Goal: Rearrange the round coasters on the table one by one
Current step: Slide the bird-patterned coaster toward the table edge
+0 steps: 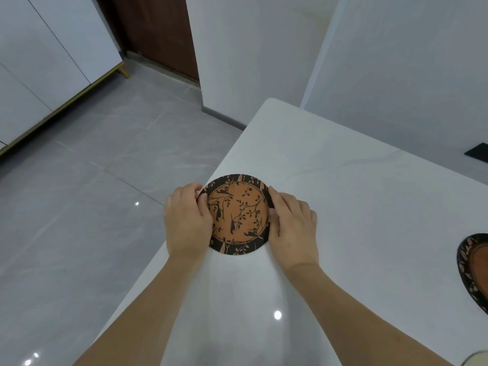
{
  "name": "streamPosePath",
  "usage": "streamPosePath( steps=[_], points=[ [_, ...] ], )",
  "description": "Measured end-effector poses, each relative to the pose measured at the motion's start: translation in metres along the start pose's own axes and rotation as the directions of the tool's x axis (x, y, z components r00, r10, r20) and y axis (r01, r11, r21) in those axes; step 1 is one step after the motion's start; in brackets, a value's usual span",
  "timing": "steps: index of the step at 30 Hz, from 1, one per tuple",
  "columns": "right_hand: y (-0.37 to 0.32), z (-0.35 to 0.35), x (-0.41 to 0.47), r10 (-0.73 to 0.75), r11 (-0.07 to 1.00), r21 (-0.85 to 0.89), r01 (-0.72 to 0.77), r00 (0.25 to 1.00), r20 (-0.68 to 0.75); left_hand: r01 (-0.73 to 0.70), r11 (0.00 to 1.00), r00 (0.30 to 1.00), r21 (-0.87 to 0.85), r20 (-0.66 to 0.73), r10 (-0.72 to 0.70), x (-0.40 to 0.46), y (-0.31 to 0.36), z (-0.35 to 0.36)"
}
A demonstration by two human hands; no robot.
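Note:
A round coaster [237, 215], orange in the middle with black branch and bird shapes and a black rim, lies at the left edge of the white table [343, 194]. My left hand [186, 220] grips its left rim with thumb and fingers. On the opposite side, my right hand [293, 223] holds the right rim the same way. Whether the coaster rests flat or is slightly lifted is unclear. A second coaster [474, 268] of the same pattern shows partly at the right border of the view.
The table's left edge drops to a grey tiled floor [92, 207]. White cabinets [39, 62] stand at the far left, a dark door [158, 30] behind. A black flat object [478, 152] lies at the table's far right. A pale rounded thing [476, 359] peeks in at the bottom right corner.

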State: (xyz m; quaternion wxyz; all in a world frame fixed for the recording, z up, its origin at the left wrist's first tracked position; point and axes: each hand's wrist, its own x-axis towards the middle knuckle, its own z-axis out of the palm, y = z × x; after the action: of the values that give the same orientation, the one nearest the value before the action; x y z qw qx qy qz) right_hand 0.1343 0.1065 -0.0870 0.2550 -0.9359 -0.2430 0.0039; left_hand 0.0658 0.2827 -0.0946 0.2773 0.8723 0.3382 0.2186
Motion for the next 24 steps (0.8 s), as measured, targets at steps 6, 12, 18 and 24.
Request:
streamPosePath(
  steps=[6,12,18,24],
  points=[
    [-0.003,0.001,0.002,0.003,0.996,-0.094,-0.003,1.000,-0.002,0.022,0.996,0.996,0.086,0.086,-0.029,0.002,0.004,-0.001],
    [-0.002,0.000,0.002,-0.024,0.997,-0.078,0.026,0.999,0.022,0.060,0.997,0.994,0.043,0.086,-0.063,0.001,0.003,0.000],
    [-0.003,-0.001,0.003,-0.031,0.995,-0.089,0.037,0.997,0.067,0.060,0.996,0.995,0.069,0.077,-0.066,0.001,0.006,0.000],
    [-0.008,0.001,0.003,0.010,0.993,-0.116,-0.005,0.999,0.041,0.113,0.981,0.992,0.157,0.035,-0.120,0.002,0.015,-0.002]
  ],
)
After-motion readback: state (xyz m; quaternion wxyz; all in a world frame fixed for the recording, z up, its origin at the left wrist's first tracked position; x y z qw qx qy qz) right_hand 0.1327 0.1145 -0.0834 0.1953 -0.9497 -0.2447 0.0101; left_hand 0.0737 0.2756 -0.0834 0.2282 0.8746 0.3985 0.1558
